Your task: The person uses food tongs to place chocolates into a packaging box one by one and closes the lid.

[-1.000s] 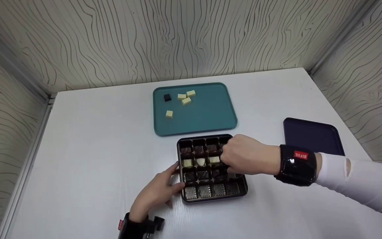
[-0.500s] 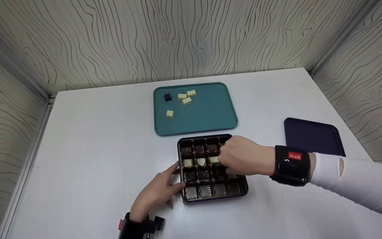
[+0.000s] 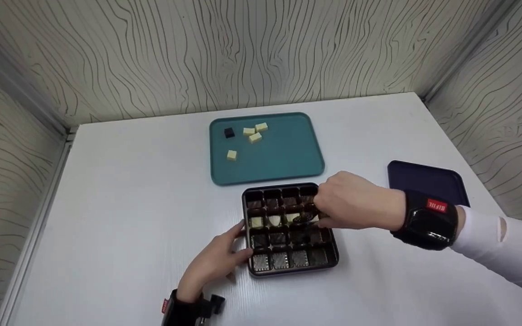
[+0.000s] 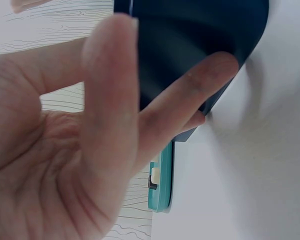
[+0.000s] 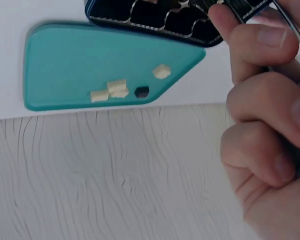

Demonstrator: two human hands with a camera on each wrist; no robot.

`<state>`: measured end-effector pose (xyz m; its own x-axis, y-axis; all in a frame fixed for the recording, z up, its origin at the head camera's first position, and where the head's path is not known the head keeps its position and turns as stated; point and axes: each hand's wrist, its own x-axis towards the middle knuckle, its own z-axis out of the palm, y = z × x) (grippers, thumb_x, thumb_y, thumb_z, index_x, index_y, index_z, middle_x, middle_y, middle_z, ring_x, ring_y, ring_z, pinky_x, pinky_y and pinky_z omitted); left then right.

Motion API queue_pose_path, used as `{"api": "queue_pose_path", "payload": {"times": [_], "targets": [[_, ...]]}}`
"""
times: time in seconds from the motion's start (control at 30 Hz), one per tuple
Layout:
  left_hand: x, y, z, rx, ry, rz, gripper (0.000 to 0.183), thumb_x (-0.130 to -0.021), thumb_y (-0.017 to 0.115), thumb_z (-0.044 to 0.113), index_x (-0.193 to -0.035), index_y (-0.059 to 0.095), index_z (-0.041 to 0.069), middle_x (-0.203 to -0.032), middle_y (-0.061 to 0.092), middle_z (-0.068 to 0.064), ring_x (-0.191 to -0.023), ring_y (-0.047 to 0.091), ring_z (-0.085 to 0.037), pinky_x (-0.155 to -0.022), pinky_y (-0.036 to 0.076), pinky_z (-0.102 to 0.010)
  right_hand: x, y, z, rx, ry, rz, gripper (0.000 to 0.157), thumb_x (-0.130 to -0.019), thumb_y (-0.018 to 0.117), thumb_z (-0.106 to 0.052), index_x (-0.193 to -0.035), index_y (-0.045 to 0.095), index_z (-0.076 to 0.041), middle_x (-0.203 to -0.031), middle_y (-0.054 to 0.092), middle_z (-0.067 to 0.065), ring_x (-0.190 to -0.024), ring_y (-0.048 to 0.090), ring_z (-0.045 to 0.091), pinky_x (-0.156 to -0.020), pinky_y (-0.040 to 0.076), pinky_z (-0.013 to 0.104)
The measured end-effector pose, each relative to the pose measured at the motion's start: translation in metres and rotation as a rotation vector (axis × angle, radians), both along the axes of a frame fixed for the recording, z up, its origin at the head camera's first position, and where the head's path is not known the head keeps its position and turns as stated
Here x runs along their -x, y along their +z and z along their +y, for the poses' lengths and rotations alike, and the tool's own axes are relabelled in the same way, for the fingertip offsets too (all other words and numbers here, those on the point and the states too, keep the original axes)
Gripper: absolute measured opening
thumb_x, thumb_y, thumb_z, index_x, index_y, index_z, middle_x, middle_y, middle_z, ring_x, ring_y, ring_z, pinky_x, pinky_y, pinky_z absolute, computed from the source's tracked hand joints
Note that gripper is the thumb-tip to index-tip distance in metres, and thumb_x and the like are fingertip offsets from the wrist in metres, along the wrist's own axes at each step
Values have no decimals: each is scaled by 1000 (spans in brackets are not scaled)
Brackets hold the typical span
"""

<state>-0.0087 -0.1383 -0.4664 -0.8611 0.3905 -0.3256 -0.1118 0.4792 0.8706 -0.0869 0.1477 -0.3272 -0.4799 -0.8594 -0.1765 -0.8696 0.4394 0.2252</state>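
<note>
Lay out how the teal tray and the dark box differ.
The teal tray has one undivided surface; the dark box is split into compartments. In the head view, the teal tray lies farther off, the dark box closer. The left hand touches the dark box; the teal tray is untouched. Both have rounded corners and rest on the white table.

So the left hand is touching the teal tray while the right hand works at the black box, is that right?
Not quite. The left hand touches the side of the black box, not the teal tray; the head view shows this. The right hand is at the black box, as you said.
</note>
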Motion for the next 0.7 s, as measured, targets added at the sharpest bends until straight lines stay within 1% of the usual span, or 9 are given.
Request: {"api": "queue_pose_path", "payload": {"times": [0.1,0.23,0.3,0.37,0.47,0.57,0.6,0.63,0.7], "targets": [[0,0,0,-11,1,-4,77,-103,67,21,-165,28,-1,-158,51,-28,-48,57,-8,-49,54,-32,7,5,7,77,-56,-2,59,-88,81,-46,-52,42,-20,-49,47,-5,-44,41,10,-44,39,29],[0,0,0,-6,3,-2,77,-102,67,21,-165,28,-1,-158,51,-28,-47,57,-7,-51,55,-33,21,2,10,187,-172,-44,52,-91,78,-43,-54,52,-17,-50,52,-2,-45,44,12,-44,43,33],[0,0,-1,16,1,17,77,-102,67,22,-164,29,-2,-157,52,-28,-47,56,-7,-64,60,-36,29,-3,8,209,-234,-60,51,-93,77,-42,-56,53,-16,-50,52,-1,-46,44,13,-46,45,36],[0,1,-1,35,-2,35,77,-102,67,23,-163,30,-3,-156,53,-28,-47,56,-7,-80,62,-42,37,-8,6,221,-284,-63,51,-94,76,-42,-57,52,-15,-51,50,-2,-47,44,13,-46,46,37],[0,1,-1,59,-3,56,78,-101,69,25,-163,31,-3,-150,58,-30,-47,55,-7,-100,57,-49,50,-17,1,260,-315,-44,54,-94,77,-41,-57,47,-15,-52,45,-2,-48,41,13,-45,43,35],[0,1,-1,62,-1,55,78,-101,69,25,-163,31,-3,-148,60,-31,-47,55,-8,-104,55,-54,65,-26,-8,304,-324,-36,57,-95,76,-42,-57,41,-16,-52,36,-5,-49,35,11,-44,33,28],[0,1,0,66,0,54,78,-101,69,25,-163,31,-2,-147,60,-31,-46,55,-8,-103,55,-54,71,-29,-11,313,-328,-33,59,-95,76,-42,-57,38,-17,-53,32,-5,-49,33,11,-45,30,27],[0,1,0,68,1,53,78,-101,69,25,-163,31,-2,-146,61,-31,-46,54,-7,-102,56,-52,77,-31,-16,313,-338,-32,61,-96,75,-43,-58,36,-17,-54,29,-6,-50,31,10,-46,27,26],[0,-1,2,53,2,43,77,-101,68,23,-164,30,-1,-147,60,-31,-45,54,-8,-89,61,-48,90,-36,-25,297,-357,-30,64,-97,73,-45,-58,31,-17,-56,22,-7,-51,26,9,-48,22,24]]}}
